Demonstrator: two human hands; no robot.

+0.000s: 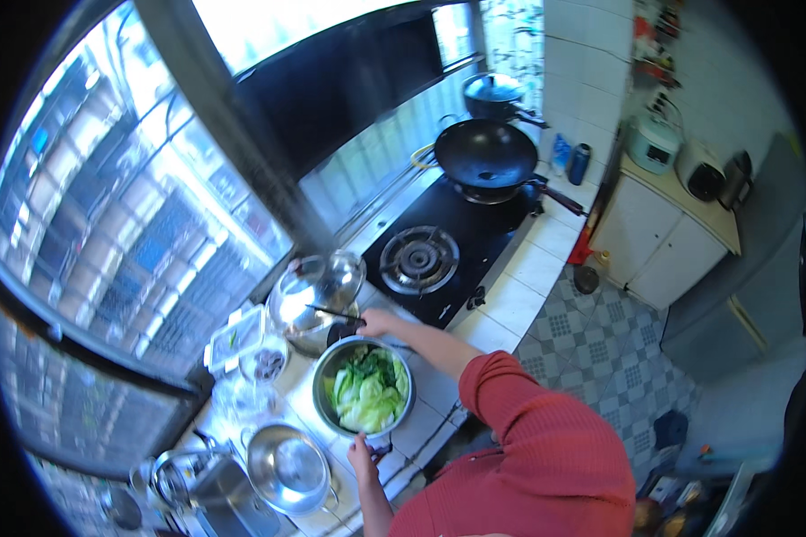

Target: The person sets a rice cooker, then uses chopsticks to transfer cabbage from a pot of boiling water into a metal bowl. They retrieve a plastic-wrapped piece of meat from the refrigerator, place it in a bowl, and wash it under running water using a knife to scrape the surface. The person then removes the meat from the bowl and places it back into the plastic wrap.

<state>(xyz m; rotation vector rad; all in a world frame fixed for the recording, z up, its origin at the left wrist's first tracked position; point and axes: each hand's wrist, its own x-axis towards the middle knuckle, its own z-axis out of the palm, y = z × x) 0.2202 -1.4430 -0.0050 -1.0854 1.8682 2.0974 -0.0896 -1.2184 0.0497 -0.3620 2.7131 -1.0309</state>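
A round metal pot (318,393) stands on the tiled counter, filled with leafy green vegetables (369,396). My left hand (359,458) is at its near side, the fingers closed around a dark handle by the rim. Past the pot's far rim, my right hand (377,323) grips a thin dark utensil (332,311) that points left; its exact kind cannot be told. Just behind it, a shiny metal pot (305,292) with a lid leaning on it stands close to the utensil's tip.
An empty-looking steel basin (289,463) stands beside the sink (228,497). A plastic container (238,335) and a bowl of dark food (269,362) sit by the window. On the gas stove (470,248), a black wok (487,154) has its handle jutting over the counter edge.
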